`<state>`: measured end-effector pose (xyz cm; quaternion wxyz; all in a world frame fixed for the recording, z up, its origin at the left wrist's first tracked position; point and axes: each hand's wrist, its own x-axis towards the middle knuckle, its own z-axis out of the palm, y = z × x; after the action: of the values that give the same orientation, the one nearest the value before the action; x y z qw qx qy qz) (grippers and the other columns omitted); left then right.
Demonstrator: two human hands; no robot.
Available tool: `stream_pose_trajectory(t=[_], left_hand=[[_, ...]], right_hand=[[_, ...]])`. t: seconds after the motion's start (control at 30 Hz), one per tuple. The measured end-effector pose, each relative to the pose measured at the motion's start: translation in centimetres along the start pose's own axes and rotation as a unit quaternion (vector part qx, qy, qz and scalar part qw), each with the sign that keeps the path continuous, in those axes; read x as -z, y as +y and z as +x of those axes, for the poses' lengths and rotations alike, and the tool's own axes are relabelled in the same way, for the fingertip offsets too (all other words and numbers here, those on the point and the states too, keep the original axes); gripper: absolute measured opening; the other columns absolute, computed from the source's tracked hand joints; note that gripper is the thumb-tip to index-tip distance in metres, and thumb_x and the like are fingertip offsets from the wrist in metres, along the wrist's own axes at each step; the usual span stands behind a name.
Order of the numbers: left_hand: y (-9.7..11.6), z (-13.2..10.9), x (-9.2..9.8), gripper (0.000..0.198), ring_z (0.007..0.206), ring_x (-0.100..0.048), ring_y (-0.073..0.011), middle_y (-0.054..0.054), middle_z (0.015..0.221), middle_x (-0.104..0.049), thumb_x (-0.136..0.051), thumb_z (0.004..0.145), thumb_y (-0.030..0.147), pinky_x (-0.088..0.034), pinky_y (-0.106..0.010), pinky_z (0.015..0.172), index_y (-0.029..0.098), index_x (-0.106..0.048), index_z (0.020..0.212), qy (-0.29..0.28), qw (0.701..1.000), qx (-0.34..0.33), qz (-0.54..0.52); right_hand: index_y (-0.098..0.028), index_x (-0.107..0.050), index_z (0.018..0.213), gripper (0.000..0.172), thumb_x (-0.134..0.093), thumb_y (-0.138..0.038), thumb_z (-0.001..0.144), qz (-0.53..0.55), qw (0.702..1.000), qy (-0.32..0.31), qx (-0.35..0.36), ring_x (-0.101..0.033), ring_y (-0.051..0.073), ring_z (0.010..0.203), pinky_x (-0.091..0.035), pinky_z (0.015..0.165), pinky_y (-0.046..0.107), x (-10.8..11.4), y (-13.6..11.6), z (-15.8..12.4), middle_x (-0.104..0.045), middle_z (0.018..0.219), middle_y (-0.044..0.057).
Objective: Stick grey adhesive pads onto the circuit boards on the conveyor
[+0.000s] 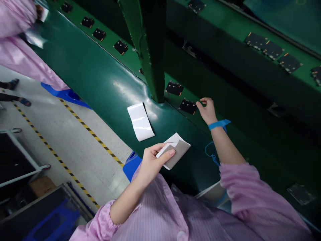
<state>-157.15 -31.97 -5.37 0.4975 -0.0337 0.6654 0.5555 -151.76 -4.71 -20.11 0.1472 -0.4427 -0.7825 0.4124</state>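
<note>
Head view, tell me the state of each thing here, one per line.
left hand: closed on a white packet, held above the green bench.
right hand: fingertips at the edge of a dark board; grip unclear.
dark board: lying flat.
white sheet: lying on the green bench, untouched.
blue wrist strap: worn on the right wrist.
</note>
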Motion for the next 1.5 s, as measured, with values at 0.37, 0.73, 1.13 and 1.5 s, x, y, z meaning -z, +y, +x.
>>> stream_pose_trajectory(t=[0.37, 0.73, 1.13, 1.5], left_hand=[[-0.7, -2.4, -1.9, 0.021, 0.071, -0.063, -0.0167, -0.005, 0.081, -0.075, -0.071, 0.078, 0.033, -0.048, -0.023, 0.063, 0.016, -0.078, 0.088, -0.071, 0.99, -0.091, 0.079], [-1.3, -2.5, -2.8, 0.021, 0.061, -0.058, -0.0143, -0.003, 0.068, -0.07, -0.07, 0.078, 0.035, -0.043, -0.022, 0.056, 0.015, -0.076, 0.076, -0.063, 0.99, -0.073, 0.104], [-0.5, 0.7, -0.4, 0.032, 0.052, -0.047, -0.0101, -0.002, 0.057, -0.061, -0.078, 0.065, 0.044, -0.033, -0.021, 0.048, 0.013, -0.073, 0.067, -0.035, 0.998, 0.026, 0.051], [-1.3, 1.6, 0.2, 0.031, 0.055, -0.05, -0.0118, -0.003, 0.062, -0.064, -0.078, 0.066, 0.044, -0.036, -0.022, 0.051, 0.013, -0.073, 0.07, -0.027, 0.998, 0.054, 0.024]], right_hand=[[-0.031, -0.07, 0.087, 0.01, -0.06, -0.027, 0.089, -0.008, 0.952, -0.126, 0.279, -0.061, 0.022, 0.085, -0.049, 0.075, 0.042, 7.4, -11.6, -17.4, -0.063, 0.096, 0.005], [-0.031, -0.07, 0.082, 0.011, -0.061, -0.027, 0.088, -0.045, 0.959, -0.035, 0.276, -0.058, 0.023, 0.09, -0.047, 0.075, 0.042, 7.3, -9.7, -19.3, -0.057, 0.094, 0.006], [-0.019, -0.068, 0.077, 0.017, -0.064, -0.035, 0.08, 0.008, 0.999, 0.003, -0.037, -0.052, 0.027, 0.106, -0.042, 0.096, 0.046, -1.6, 0.5, 3.6, -0.055, 0.1, 0.01], [-0.019, -0.064, 0.072, 0.018, -0.066, -0.037, 0.074, -0.068, 0.996, 0.042, -0.03, -0.049, 0.03, 0.104, -0.042, 0.093, 0.049, -4.2, 5.2, 6.4, -0.052, 0.103, 0.011]])
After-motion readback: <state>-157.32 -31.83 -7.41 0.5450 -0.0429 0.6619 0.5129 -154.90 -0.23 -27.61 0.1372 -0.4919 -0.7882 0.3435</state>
